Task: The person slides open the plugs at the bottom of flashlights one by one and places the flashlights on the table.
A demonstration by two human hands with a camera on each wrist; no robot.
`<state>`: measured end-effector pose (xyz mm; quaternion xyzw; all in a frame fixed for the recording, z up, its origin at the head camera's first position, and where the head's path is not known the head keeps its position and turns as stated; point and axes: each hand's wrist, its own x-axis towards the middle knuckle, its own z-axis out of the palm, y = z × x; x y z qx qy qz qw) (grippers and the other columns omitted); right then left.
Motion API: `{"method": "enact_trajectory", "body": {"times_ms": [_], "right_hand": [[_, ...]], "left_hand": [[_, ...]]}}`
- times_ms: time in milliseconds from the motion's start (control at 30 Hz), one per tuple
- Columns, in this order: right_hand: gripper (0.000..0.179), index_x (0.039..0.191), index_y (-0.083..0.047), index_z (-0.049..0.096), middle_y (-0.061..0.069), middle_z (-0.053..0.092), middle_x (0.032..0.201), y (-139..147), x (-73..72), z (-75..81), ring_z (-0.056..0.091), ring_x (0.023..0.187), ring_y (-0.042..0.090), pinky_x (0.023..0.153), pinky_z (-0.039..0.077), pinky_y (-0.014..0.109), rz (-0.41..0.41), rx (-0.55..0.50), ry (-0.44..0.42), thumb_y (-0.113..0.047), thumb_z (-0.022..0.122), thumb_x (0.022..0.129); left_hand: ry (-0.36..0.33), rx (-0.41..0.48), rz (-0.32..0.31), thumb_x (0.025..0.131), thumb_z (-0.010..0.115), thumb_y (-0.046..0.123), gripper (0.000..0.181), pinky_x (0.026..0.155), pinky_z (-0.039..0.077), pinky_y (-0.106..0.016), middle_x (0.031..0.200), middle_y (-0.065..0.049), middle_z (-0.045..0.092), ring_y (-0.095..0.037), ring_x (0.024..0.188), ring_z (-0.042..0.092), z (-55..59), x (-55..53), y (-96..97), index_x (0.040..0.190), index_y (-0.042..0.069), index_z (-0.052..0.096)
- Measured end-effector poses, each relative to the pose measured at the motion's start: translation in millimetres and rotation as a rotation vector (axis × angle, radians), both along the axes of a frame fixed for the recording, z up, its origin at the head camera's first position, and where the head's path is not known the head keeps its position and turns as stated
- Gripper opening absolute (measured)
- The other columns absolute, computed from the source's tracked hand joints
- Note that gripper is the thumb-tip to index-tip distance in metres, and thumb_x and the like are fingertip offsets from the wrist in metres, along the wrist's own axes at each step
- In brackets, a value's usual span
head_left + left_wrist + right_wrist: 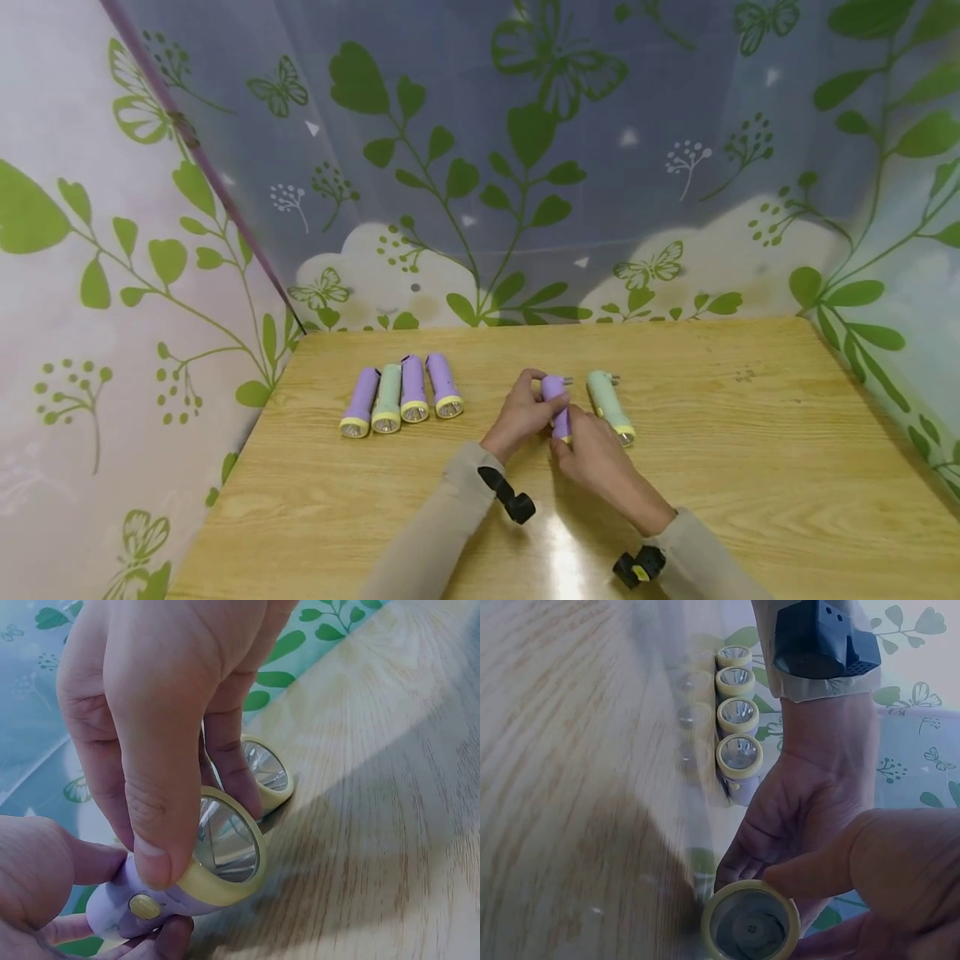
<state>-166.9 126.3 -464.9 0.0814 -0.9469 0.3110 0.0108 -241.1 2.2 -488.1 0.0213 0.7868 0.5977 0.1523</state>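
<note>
Both hands are on a purple flashlight (pixel 554 387) with a pale yellow rim and a two-prong plug at its tail. The left hand (pixel 522 417) pinches the tail half between thumb and fingers. From the other side, the right hand (pixel 602 457) grips the lens end, its thumb just behind the rim. A yellow switch (pixel 145 906) shows on the purple body in the left wrist view. The lens (pixel 751 928) faces the camera in the right wrist view. Whether the flashlight touches the table cannot be told. Beside the right hand lies a green flashlight (pixel 611 402), its prongs out.
Several flashlights lie in a row at the table's left: a purple one (pixel 362 402), a green one (pixel 387 396) and two more purple ones, lenses toward the person. The wooden table (pixel 750 467) meets leaf-printed curtains (pixel 450 167) at its back and sides.
</note>
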Motion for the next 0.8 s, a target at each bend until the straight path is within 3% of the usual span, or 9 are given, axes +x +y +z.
{"method": "enact_trajectory", "body": {"times_ms": [300,800], "right_hand": [[0.021,0.103,0.005,0.060,0.007,0.056,0.074,3.0,-0.1,0.3,0.051,0.066,0.019,0.056,0.040,0.031,0.004,0.044,0.011,-0.004,0.071,0.087],[0.024,0.106,0.006,0.062,0.010,0.061,0.078,2.2,-2.2,-0.8,0.056,0.069,0.021,0.059,0.045,0.035,-0.010,0.059,0.014,-0.003,0.070,0.086]], "left_hand": [[0.024,-0.065,-0.026,0.097,0.070,0.026,0.051,0.058,0.052,-0.025,0.085,-0.008,0.069,-0.013,0.065,0.060,-3.4,-0.5,2.3,0.139,0.006,0.049],[0.065,-0.202,-0.040,0.097,0.071,0.030,0.062,0.058,0.046,-0.019,0.081,-0.001,0.058,-0.009,0.067,0.056,-2.4,-3.1,5.0,0.148,0.004,0.048]]}}
